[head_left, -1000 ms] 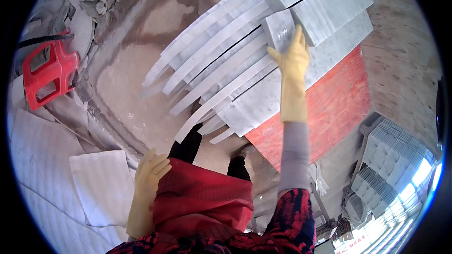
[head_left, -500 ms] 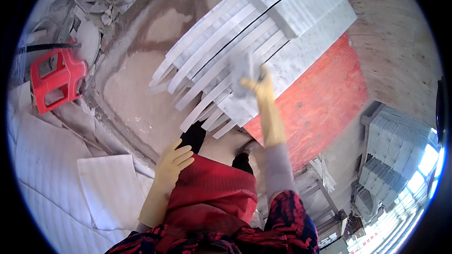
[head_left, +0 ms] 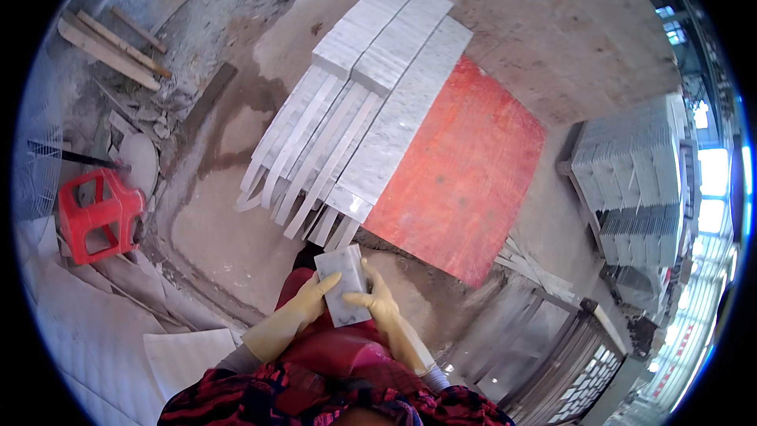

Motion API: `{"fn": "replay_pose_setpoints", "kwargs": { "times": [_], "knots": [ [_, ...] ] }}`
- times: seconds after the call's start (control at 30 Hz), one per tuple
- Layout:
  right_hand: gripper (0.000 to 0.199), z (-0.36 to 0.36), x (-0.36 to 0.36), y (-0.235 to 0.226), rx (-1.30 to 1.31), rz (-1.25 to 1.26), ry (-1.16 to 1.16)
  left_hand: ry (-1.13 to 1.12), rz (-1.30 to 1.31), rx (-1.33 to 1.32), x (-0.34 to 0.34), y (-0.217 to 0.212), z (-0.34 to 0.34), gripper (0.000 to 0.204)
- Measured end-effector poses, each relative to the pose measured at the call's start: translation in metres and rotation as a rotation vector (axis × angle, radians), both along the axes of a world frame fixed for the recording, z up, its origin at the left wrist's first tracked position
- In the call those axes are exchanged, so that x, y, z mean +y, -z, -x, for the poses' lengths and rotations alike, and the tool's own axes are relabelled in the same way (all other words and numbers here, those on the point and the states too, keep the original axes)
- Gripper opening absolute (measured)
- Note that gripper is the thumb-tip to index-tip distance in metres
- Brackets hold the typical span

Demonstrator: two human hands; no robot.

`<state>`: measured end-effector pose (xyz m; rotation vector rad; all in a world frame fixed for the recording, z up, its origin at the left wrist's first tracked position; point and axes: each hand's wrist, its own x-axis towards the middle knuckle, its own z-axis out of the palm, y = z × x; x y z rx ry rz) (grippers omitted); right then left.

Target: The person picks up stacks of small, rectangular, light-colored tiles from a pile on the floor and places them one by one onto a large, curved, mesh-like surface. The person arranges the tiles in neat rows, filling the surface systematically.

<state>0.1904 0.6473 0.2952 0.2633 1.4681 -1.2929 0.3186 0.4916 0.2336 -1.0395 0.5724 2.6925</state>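
A small rectangular grey-white stone block [head_left: 341, 270] is held in front of my body, between both hands. My left hand [head_left: 309, 304], in a yellow rubber glove, grips its left edge, thumb over the top face. On the opposite edge, my right hand [head_left: 382, 304], gloved the same way, has its fingers closed round the block. Beyond my hands lie stacked pale marbled stone strips [head_left: 315, 154], their ends fanned out. Thicker stone pieces [head_left: 382, 35] rest at the far end of that stack. The stone lies beside a red-orange board [head_left: 461, 177].
To the left stands a red plastic stool [head_left: 102, 213] near broken stone rubble [head_left: 162, 114]. Wooden planks [head_left: 110, 51] lie at the far left. Upright stacks of thin slabs [head_left: 627, 166] stand on the right. A pale sheet [head_left: 189, 355] is at my lower left.
My right hand has drawn the stone block back from over the stack toward my body. My left hand has come in and taken hold of it too. The view has shifted.
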Motion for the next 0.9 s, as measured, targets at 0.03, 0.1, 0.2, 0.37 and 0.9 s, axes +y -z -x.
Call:
{"fn": "replay_pose_setpoints", "kwargs": {
  "times": [0.03, 0.1, 0.2, 0.37, 0.9],
  "knots": [
    [0.123, -0.004, 0.017, -0.006, 0.068, 0.032, 0.008, -0.002, 0.008, 0.041, 0.008, -0.017, 0.004, 0.072],
    [0.126, -0.01, 0.056, -0.023, 0.197, 0.063, 0.056, 0.037, 0.024, 0.098, 0.036, -0.042, 0.015, 0.074],
    [0.127, -0.03, 0.126, -0.073, 0.416, 0.035, 0.091, 0.117, 0.026, 0.262, 0.096, -0.089, 0.022, 0.077],
    [0.102, -0.078, 0.255, -0.177, 0.774, -0.088, 0.211, 0.316, -0.044, 0.427, 0.207, -0.165, 0.014, 0.095],
    [0.047, -0.193, 0.568, -0.196, 0.475, -0.176, 1.005, 0.953, -0.177, 0.381, 0.52, -0.232, 0.009, 0.1]
  ]
}}
